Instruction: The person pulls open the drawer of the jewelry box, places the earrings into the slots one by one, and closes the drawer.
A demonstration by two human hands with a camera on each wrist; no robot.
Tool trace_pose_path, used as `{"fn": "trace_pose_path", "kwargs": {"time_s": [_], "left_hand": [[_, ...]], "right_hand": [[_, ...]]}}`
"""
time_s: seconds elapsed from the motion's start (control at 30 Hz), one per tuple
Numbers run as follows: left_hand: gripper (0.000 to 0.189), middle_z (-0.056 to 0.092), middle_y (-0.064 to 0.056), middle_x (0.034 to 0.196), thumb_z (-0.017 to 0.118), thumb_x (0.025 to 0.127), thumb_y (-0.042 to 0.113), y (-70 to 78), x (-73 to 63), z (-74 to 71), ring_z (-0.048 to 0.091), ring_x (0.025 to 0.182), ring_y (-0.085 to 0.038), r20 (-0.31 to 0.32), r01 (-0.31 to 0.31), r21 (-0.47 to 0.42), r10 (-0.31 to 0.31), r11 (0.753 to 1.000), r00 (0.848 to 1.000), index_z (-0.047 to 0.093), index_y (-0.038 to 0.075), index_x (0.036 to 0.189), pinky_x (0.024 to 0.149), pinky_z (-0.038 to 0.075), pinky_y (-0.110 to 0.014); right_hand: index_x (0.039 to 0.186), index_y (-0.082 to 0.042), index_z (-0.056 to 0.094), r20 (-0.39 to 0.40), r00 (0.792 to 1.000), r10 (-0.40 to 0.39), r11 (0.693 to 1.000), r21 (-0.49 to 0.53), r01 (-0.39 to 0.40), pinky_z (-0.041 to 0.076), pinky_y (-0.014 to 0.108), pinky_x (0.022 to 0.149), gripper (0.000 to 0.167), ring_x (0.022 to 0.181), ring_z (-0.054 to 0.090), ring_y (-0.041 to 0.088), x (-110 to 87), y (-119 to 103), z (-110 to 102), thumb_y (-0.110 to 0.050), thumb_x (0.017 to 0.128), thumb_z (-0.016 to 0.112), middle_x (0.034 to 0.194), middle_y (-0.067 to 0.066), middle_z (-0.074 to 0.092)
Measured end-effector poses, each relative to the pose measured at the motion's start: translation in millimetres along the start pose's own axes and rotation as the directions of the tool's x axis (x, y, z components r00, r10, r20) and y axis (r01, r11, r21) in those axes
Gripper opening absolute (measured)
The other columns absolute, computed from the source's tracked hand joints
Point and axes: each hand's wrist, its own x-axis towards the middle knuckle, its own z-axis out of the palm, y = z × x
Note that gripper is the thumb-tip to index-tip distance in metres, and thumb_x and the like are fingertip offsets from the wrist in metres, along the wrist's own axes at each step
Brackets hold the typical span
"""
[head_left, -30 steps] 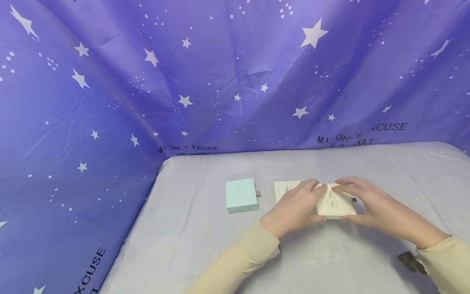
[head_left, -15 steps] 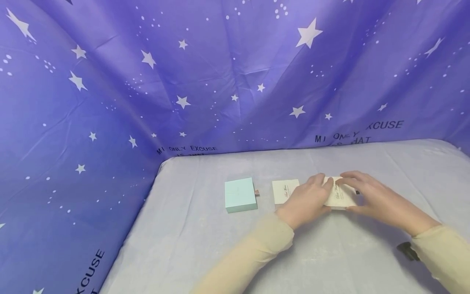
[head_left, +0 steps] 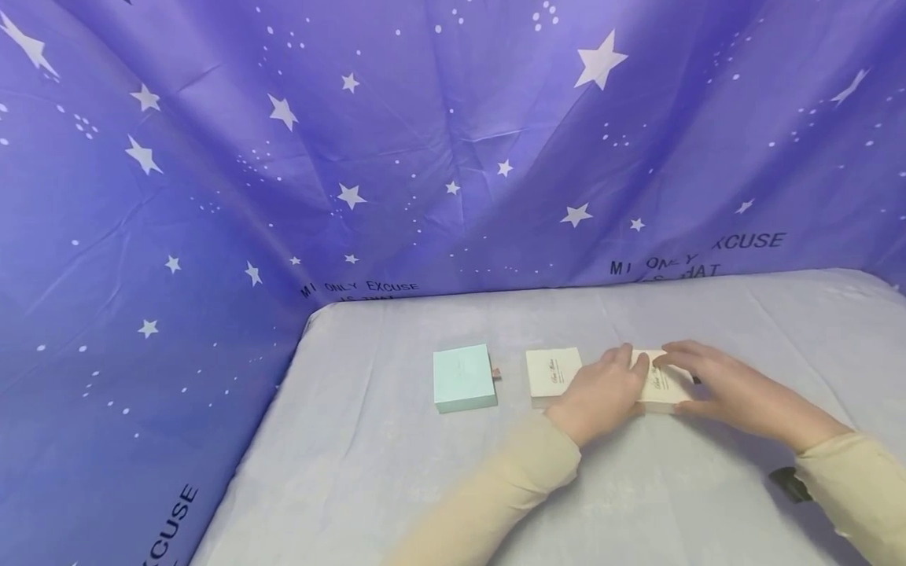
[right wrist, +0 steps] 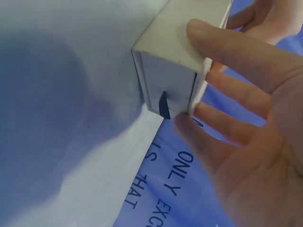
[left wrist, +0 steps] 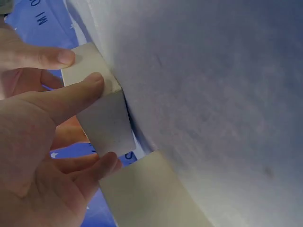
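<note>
Both hands hold a small cream drawer box point(head_left: 655, 385) with dark script printed on its lid. My left hand point(head_left: 602, 393) grips its left end, the thumb along the near side. At the right end, my right hand point(head_left: 739, 397) grips it with the thumb on the near side and fingers at the far side. A black ribbon tab point(right wrist: 164, 106) sticks out of the box's right end face. Just left of my left hand, a second cream box point(head_left: 551, 376) with similar script lies on the table; the left wrist view shows it close to the held box.
A mint-green box point(head_left: 463, 379) with a pinkish-brown tab lies farther left on the cloth-covered table point(head_left: 368, 472). Behind and to the left hangs a purple star-patterned curtain point(head_left: 425, 118). Some dark object point(head_left: 789, 483) shows by the right cuff.
Both hands have shifted the held cream box slightly to the right. More of the second cream box now shows beside the left hand. The mint-green box stays in place.
</note>
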Motion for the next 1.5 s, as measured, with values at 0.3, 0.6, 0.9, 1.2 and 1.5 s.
{"fn": "trace_pose_path", "kwargs": {"time_s": [0.3, 0.6, 0.9, 1.2, 1.5], "left_hand": [[0.066, 0.044, -0.003, 0.148, 0.062, 0.094, 0.047, 0.9, -3.5, 3.2, 0.045, 0.135, -0.012, 0.047, 0.024, -0.044, -0.022, 0.999, 0.999, 0.042, 0.017, 0.149, 0.097, 0.050, -0.020], [0.057, 0.049, 0.002, 0.132, 0.066, 0.092, 0.043, -1.5, -7.5, 5.0, 0.052, 0.117, -0.007, 0.001, 0.041, -0.063, -0.041, 0.997, 0.999, 0.046, 0.017, 0.139, 0.085, 0.052, -0.017], [0.064, 0.049, 0.004, 0.133, 0.071, 0.088, 0.048, -5.5, -4.1, 0.5, 0.050, 0.120, -0.006, 0.017, 0.036, -0.022, -0.036, 0.999, 0.999, 0.045, 0.019, 0.139, 0.098, 0.045, -0.017], [0.082, 0.038, -0.003, 0.156, 0.064, 0.089, 0.056, -14.6, -18.0, -14.1, 0.038, 0.142, -0.014, 0.010, 0.087, -0.015, -0.087, 0.996, 0.996, 0.033, 0.016, 0.154, 0.116, 0.033, -0.025], [0.075, 0.042, -0.004, 0.152, 0.066, 0.089, 0.055, -37.2, -39.4, -18.0, 0.039, 0.142, -0.017, -0.031, 0.130, -0.056, -0.132, 0.990, 0.991, 0.042, 0.016, 0.149, 0.117, 0.033, -0.028]], "right_hand": [[0.125, 0.004, 0.062, 0.041, 0.999, 0.031, 0.999, 0.023, -0.032, 0.043, 0.070, 0.089, 0.062, 0.113, 0.053, 0.056, -5.3, 0, 2, -0.016, 0.071, 0.085, 0.130, 0.035, 0.052], [0.127, 0.002, 0.059, 0.021, 0.999, 0.041, 0.998, 0.052, -0.042, 0.041, 0.070, 0.090, 0.061, 0.116, 0.049, 0.056, -3.8, -3, 7, -0.016, 0.074, 0.083, 0.132, 0.036, 0.050], [0.127, 0.003, 0.058, 0.031, 0.997, 0.069, 0.996, 0.053, -0.070, 0.040, 0.071, 0.092, 0.065, 0.117, 0.048, 0.054, 3.7, -10, 2, -0.022, 0.073, 0.086, 0.133, 0.034, 0.049], [0.125, 0.006, 0.057, -0.098, 0.995, 0.003, 0.998, 0.056, 0.003, 0.043, 0.065, 0.091, 0.065, 0.114, 0.052, 0.046, 19.0, -31, 1, -0.014, 0.070, 0.086, 0.126, 0.027, 0.056], [0.123, 0.006, 0.059, -0.099, 0.995, -0.021, 0.997, 0.068, 0.027, 0.043, 0.062, 0.095, 0.058, 0.115, 0.054, 0.043, 37.8, -49, 6, -0.013, 0.074, 0.084, 0.123, 0.024, 0.059]]}}
